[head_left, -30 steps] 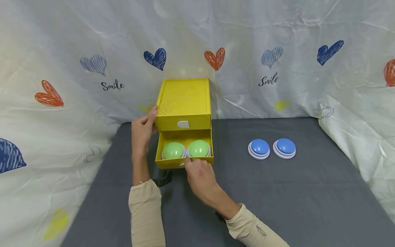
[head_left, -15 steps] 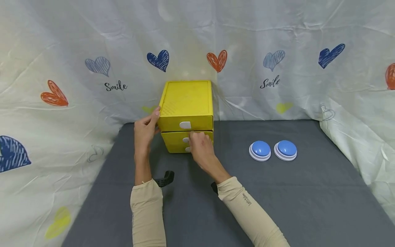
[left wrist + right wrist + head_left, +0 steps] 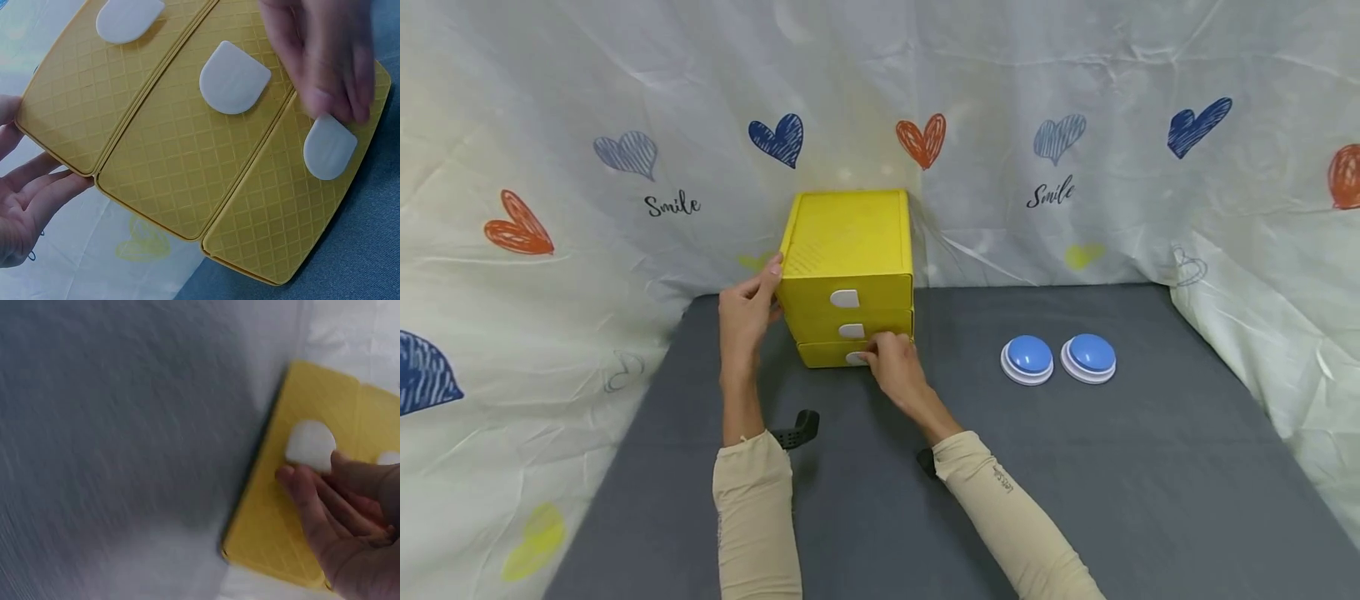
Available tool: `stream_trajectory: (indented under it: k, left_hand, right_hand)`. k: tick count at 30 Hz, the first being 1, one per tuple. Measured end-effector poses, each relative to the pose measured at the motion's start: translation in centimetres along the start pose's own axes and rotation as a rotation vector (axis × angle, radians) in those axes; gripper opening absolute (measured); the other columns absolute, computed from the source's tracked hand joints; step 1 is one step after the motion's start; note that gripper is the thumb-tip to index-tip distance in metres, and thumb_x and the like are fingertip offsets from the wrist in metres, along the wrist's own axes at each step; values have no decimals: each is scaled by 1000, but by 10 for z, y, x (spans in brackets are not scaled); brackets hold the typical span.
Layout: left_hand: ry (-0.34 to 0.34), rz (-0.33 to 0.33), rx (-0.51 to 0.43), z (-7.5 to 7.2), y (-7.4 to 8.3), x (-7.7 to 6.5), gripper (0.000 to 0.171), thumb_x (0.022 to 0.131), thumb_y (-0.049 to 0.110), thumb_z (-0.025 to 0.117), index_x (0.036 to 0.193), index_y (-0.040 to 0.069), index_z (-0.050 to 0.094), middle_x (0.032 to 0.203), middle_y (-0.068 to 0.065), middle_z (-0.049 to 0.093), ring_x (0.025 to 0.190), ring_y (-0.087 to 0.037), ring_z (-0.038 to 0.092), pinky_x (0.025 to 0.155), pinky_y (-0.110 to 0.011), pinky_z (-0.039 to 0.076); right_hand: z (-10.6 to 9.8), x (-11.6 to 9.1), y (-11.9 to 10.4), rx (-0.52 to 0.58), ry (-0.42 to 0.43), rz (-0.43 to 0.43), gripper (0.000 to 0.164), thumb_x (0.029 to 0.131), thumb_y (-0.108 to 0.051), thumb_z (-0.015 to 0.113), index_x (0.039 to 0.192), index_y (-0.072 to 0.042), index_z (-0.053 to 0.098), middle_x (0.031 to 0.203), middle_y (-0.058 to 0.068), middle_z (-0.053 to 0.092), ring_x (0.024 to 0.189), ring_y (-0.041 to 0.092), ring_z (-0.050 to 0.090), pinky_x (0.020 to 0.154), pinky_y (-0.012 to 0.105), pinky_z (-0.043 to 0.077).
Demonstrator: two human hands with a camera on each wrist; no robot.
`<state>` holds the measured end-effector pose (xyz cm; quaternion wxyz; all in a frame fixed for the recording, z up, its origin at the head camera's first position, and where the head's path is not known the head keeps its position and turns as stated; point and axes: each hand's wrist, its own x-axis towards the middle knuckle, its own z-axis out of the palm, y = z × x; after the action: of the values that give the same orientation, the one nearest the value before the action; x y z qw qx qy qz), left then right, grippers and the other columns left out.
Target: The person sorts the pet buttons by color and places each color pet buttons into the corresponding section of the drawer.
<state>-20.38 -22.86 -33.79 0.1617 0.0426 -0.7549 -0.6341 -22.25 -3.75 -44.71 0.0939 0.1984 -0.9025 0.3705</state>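
A yellow three-drawer box (image 3: 850, 235) stands against the back curtain with its drawers pushed in. Each drawer front has a white rounded tab. My left hand (image 3: 747, 321) rests against the box's left side near the top front edge, its fingers fairly straight in the left wrist view. At the bottom drawer (image 3: 269, 225), my right hand (image 3: 893, 367) pinches the white tab (image 3: 310, 445) between thumb and fingers. The hand hides part of the lower right front. The green-topped buttons seen earlier are now out of sight.
Two blue push buttons with white bases, the left one (image 3: 1029, 360) and the right one (image 3: 1088, 358), stand on the dark grey tabletop (image 3: 1075, 483), right of the box. A white curtain (image 3: 985, 75) printed with hearts hangs behind and at the sides.
The middle drawer, holding two green-topped buttons, has slid in until flush. My right hand has moved from its front down to the bottom drawer's tab. The left hand stays at the box's side.
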Motion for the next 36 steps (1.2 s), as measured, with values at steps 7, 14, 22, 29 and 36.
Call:
stream_trajectory:
  k: [7, 14, 22, 29, 36]
  left_hand:
    - [-19, 18, -3, 3, -1, 2, 40, 89, 39, 58, 118, 12, 64, 126, 6, 57, 110, -19, 57, 85, -41, 49]
    - [-8, -13, -24, 1, -1, 1, 41, 87, 39, 59, 118, 13, 64, 125, 8, 57, 112, -18, 56, 85, -40, 49]
    - [-14, 3, -46, 0, -2, 0, 40, 88, 38, 59, 118, 11, 64, 127, 6, 56, 114, -19, 54, 88, -45, 47]
    - [-9, 23, -82, -1, -2, 0, 40, 87, 36, 61, 115, 8, 65, 128, 6, 55, 120, -17, 49, 88, -49, 45]
    - [-6, 25, -53, 0, -3, 0, 40, 88, 37, 60, 110, 5, 68, 127, 6, 55, 119, -17, 50, 89, -49, 45]
  right_hand:
    - [13, -7, 6, -68, 93, -122, 30, 88, -7, 59, 58, -10, 57, 50, -5, 38, 41, 6, 30, 39, 19, 22]
    - [4, -34, -10, -237, 76, -234, 45, 83, 1, 55, 48, -18, 33, 49, -8, 21, 41, 6, 26, 36, 20, 20]
    - [-7, -66, -30, -345, 38, -336, 48, 76, 9, 48, 49, -20, 22, 59, -7, 9, 45, 5, 15, 36, 18, 13]
    - [-14, -83, -46, -330, -81, -386, 48, 78, 7, 51, 46, -20, 27, 55, -8, 10, 42, 4, 14, 37, 18, 9]
    - [-19, -88, -50, -293, -207, -282, 50, 90, -11, 53, 44, -19, 35, 45, -8, 18, 33, 6, 22, 32, 17, 14]
